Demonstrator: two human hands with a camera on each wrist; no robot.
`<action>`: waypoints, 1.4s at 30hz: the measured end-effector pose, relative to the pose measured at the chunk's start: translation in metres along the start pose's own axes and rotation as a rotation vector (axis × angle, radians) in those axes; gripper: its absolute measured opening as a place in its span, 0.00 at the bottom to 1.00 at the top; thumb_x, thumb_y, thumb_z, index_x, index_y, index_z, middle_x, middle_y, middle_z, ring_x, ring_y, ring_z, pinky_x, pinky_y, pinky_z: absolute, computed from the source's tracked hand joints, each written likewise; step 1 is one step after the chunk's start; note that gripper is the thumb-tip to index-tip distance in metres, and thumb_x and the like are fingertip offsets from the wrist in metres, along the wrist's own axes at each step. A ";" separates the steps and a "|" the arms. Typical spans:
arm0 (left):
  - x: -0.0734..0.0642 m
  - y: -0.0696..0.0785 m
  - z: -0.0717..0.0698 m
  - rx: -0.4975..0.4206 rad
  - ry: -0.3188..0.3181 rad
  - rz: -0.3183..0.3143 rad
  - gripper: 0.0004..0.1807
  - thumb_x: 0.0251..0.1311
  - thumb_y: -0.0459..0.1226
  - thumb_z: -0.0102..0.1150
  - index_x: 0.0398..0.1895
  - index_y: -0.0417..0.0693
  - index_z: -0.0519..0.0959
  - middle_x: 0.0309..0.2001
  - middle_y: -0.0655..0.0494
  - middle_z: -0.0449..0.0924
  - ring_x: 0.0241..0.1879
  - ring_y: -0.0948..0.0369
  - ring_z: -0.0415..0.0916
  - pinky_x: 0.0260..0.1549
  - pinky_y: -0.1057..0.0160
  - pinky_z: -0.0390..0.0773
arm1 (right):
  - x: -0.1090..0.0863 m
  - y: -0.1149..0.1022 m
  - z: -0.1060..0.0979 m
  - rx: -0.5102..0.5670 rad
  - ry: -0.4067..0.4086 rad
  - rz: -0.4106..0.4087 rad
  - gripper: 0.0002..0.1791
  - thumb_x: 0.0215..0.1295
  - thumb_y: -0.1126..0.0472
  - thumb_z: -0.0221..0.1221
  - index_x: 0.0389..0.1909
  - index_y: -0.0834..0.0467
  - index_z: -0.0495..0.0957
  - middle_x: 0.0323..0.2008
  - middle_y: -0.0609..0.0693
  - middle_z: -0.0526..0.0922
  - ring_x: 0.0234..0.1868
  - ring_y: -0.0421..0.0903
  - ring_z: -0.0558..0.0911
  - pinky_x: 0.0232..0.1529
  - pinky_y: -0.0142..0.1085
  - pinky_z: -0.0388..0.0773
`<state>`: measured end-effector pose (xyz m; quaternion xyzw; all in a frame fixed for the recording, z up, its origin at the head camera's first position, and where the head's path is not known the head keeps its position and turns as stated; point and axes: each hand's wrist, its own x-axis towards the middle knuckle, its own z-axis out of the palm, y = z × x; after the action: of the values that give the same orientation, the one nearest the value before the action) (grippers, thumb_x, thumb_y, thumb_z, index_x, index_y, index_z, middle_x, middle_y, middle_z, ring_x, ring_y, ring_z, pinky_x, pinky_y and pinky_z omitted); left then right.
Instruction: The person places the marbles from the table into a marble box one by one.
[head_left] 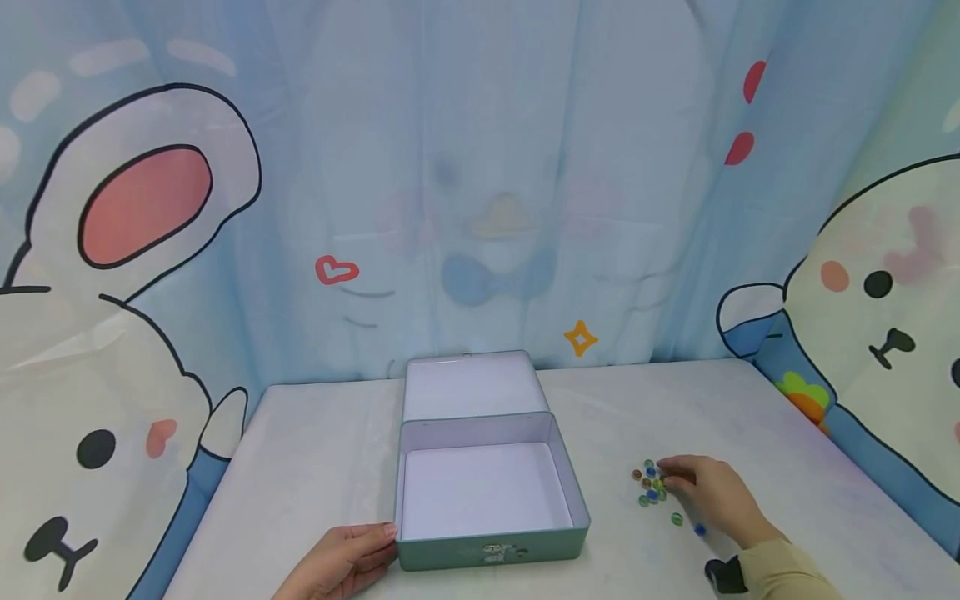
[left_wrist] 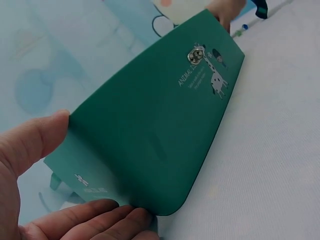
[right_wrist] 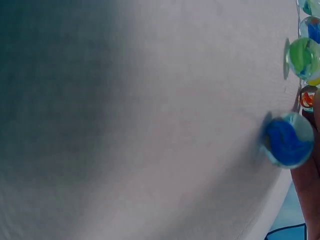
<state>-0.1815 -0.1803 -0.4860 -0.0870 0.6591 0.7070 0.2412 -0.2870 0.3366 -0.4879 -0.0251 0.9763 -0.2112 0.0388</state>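
Note:
An open green tin box (head_left: 491,550) with a pale inside stands on the table, its hinged lid (head_left: 476,387) tipped back behind it. At the box's front left corner my left hand (head_left: 341,562) rests against it. In the left wrist view the thumb (left_wrist: 40,137) touches the upper edge, while straight fingers (left_wrist: 90,225) lie along the lower side. My right hand (head_left: 716,496) reaches over a cluster of small glass marbles (head_left: 648,483), fingertips right at its edge and thumb apart from the index finger. Most of its fingers are outside the right wrist view.
A green marble (head_left: 677,519) and a blue marble (head_left: 700,530) lie apart from the cluster, near the right hand. A dark strap (head_left: 723,575) shows by the right sleeve. White cloth covers the table (head_left: 330,450). Behind it hangs a printed curtain (head_left: 480,167).

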 end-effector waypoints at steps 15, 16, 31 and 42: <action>-0.001 0.002 0.002 0.011 -0.018 -0.001 0.42 0.67 0.46 0.66 0.66 0.15 0.64 0.62 0.30 0.78 0.65 0.43 0.76 0.65 0.46 0.75 | -0.006 0.015 -0.003 0.106 0.051 0.025 0.14 0.65 0.64 0.67 0.51 0.61 0.86 0.49 0.59 0.88 0.51 0.58 0.84 0.52 0.55 0.83; -0.001 0.001 0.002 0.010 -0.022 -0.004 0.42 0.67 0.46 0.66 0.66 0.15 0.64 0.62 0.30 0.77 0.66 0.42 0.76 0.65 0.46 0.75 | -0.007 0.018 -0.003 0.150 0.055 0.039 0.15 0.66 0.64 0.67 0.52 0.62 0.85 0.50 0.59 0.88 0.51 0.58 0.84 0.51 0.52 0.84; -0.003 0.001 -0.004 0.025 -0.051 0.003 0.43 0.70 0.46 0.63 0.67 0.13 0.61 0.66 0.28 0.73 0.70 0.38 0.68 0.67 0.45 0.72 | -0.012 -0.005 -0.038 0.633 -0.061 0.027 0.29 0.71 0.57 0.64 0.65 0.71 0.74 0.56 0.62 0.86 0.54 0.52 0.88 0.49 0.37 0.87; -0.002 0.002 -0.001 0.029 -0.058 0.014 0.42 0.70 0.46 0.63 0.66 0.14 0.62 0.65 0.27 0.73 0.69 0.38 0.68 0.66 0.46 0.74 | 0.021 -0.132 -0.035 0.600 -0.165 -0.327 0.21 0.70 0.60 0.65 0.57 0.70 0.81 0.51 0.62 0.88 0.50 0.52 0.89 0.48 0.39 0.88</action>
<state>-0.1810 -0.1818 -0.4835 -0.0587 0.6625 0.7013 0.2565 -0.3062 0.2294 -0.4027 -0.1858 0.8473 -0.4896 0.0889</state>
